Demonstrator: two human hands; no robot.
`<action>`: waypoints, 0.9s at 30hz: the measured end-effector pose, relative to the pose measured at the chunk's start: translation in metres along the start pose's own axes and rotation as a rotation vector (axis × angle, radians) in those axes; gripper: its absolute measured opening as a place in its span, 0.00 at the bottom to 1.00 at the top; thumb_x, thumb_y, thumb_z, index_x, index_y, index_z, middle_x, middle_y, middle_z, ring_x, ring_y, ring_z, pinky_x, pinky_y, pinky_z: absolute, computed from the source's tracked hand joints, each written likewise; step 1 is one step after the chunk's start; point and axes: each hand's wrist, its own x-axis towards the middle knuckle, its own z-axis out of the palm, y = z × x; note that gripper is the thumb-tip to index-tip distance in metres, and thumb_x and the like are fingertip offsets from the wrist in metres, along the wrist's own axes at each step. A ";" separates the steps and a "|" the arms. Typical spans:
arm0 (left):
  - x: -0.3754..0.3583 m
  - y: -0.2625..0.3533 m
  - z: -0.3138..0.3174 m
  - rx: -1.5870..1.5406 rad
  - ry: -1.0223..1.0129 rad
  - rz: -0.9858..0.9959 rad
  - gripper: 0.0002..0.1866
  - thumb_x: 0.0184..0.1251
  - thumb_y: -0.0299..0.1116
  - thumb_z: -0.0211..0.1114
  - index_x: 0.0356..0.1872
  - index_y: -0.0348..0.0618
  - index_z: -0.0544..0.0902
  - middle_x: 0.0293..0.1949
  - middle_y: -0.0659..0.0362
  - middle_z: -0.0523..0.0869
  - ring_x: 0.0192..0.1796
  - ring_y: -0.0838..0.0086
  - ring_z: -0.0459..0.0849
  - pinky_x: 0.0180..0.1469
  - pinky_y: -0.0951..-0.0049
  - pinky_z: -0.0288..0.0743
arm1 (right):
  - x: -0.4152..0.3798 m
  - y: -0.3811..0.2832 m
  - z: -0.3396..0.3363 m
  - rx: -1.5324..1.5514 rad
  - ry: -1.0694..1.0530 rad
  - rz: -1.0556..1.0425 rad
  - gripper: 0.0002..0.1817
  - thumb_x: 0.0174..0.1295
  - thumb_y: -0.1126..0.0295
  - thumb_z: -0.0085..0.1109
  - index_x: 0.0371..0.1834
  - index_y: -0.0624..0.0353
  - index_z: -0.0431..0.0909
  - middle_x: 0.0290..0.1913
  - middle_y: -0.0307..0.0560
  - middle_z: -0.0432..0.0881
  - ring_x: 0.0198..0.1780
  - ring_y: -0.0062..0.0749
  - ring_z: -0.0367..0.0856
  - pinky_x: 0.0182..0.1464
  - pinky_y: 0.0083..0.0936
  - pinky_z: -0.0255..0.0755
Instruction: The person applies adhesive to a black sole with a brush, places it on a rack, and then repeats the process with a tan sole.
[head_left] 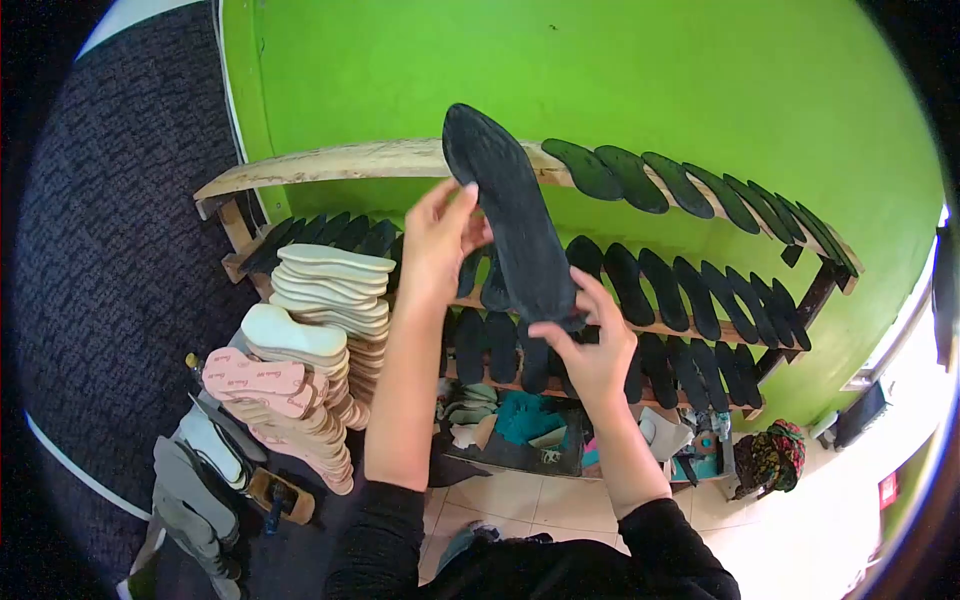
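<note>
A black shoe insole (515, 215) is held up in front of the wooden rack, tilted with its wide end at the upper left. My left hand (440, 235) grips its left edge, thumb on the near face and fingers behind. My right hand (597, 345) pinches the lower end at its right corner. Right of the insole, a row of similar black insoles (632, 178) leans along the top rail (340, 163). More black insoles (628, 285) stand on the lower rails behind my hands, partly hidden by my arms.
Tall stacks of cream insoles (330, 285) and pink insoles (255, 380) stand at left, near grey insoles (185, 490) and a wooden brush-like item (282, 497). Under the rack, a box holds teal scraps (527, 418). A patterned cloth bundle (770, 458) sits at right.
</note>
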 end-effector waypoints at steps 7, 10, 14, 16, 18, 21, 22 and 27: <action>0.107 0.012 -0.006 0.288 -0.150 -0.076 0.09 0.61 0.29 0.60 0.37 0.32 0.75 0.31 0.56 0.80 0.30 0.74 0.80 0.36 0.75 0.79 | 0.064 0.009 0.042 -0.129 0.167 -0.194 0.25 0.48 0.63 0.68 0.48 0.60 0.70 0.31 0.49 0.76 0.28 0.37 0.72 0.31 0.28 0.69; 0.133 0.014 -0.005 0.364 -0.173 -0.173 0.09 0.60 0.29 0.61 0.35 0.32 0.75 0.31 0.57 0.79 0.31 0.75 0.80 0.37 0.77 0.79 | 0.078 0.012 0.056 -0.124 0.219 -0.150 0.25 0.50 0.61 0.66 0.48 0.60 0.69 0.32 0.50 0.77 0.28 0.37 0.72 0.31 0.29 0.69; 0.158 0.005 -0.007 0.520 -0.195 -0.310 0.09 0.58 0.27 0.62 0.33 0.30 0.74 0.31 0.54 0.79 0.31 0.73 0.81 0.35 0.78 0.81 | 0.084 0.013 0.064 -0.277 0.279 -0.172 0.21 0.51 0.60 0.65 0.42 0.59 0.68 0.30 0.47 0.78 0.28 0.36 0.77 0.28 0.26 0.69; 0.169 0.003 -0.006 0.554 -0.193 -0.321 0.09 0.58 0.26 0.63 0.32 0.30 0.74 0.31 0.54 0.80 0.31 0.72 0.81 0.35 0.77 0.81 | 0.088 0.011 0.068 -0.288 0.275 -0.138 0.20 0.50 0.60 0.66 0.39 0.58 0.68 0.27 0.44 0.78 0.26 0.34 0.77 0.25 0.25 0.69; 0.175 0.002 -0.005 0.587 -0.192 -0.333 0.09 0.57 0.26 0.64 0.30 0.30 0.75 0.30 0.54 0.80 0.31 0.72 0.81 0.35 0.76 0.81 | 0.092 0.012 0.073 -0.299 0.271 -0.104 0.19 0.50 0.59 0.66 0.36 0.57 0.68 0.25 0.42 0.78 0.24 0.32 0.78 0.23 0.23 0.68; 0.181 0.004 -0.002 0.577 -0.204 -0.345 0.09 0.55 0.25 0.65 0.29 0.29 0.75 0.30 0.53 0.80 0.32 0.71 0.82 0.36 0.74 0.82 | 0.098 0.016 0.080 -0.330 0.313 -0.133 0.18 0.48 0.58 0.67 0.32 0.54 0.68 0.21 0.37 0.77 0.18 0.29 0.76 0.18 0.21 0.65; 0.183 0.004 -0.001 0.620 -0.202 -0.347 0.09 0.55 0.26 0.66 0.29 0.29 0.75 0.30 0.52 0.80 0.32 0.70 0.82 0.36 0.74 0.82 | 0.099 0.015 0.081 -0.351 0.311 -0.128 0.18 0.48 0.58 0.67 0.31 0.54 0.68 0.21 0.36 0.77 0.18 0.28 0.76 0.17 0.21 0.64; 0.197 -0.004 -0.002 0.711 -0.184 -0.342 0.10 0.53 0.26 0.68 0.28 0.29 0.76 0.30 0.52 0.81 0.32 0.70 0.83 0.36 0.74 0.82 | 0.104 0.020 0.086 -0.379 0.303 -0.128 0.18 0.48 0.57 0.68 0.31 0.52 0.68 0.20 0.34 0.76 0.17 0.26 0.75 0.16 0.20 0.63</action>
